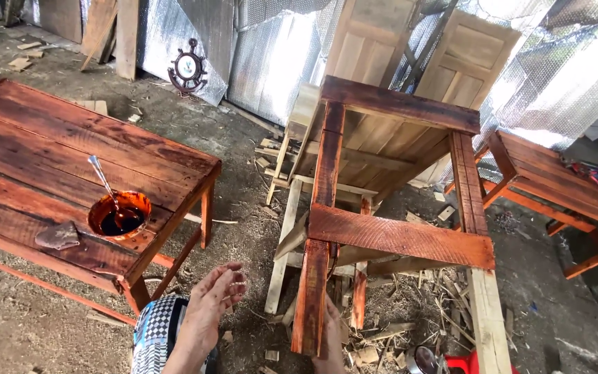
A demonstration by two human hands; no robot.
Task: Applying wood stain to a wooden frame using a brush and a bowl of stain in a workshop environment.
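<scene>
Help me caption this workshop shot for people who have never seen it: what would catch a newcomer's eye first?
Most striking is the half-stained wooden frame at centre, glossy red-brown above and bare pale wood on its lower right leg, with the right hand against its near left leg. On the stained table at left stands a bowl of dark stain with a spoon in it, and the stain-marked left hand hangs open below.

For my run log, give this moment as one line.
left hand: open, free | right hand: on stained frame leg | bowl of stain: on table
</scene>
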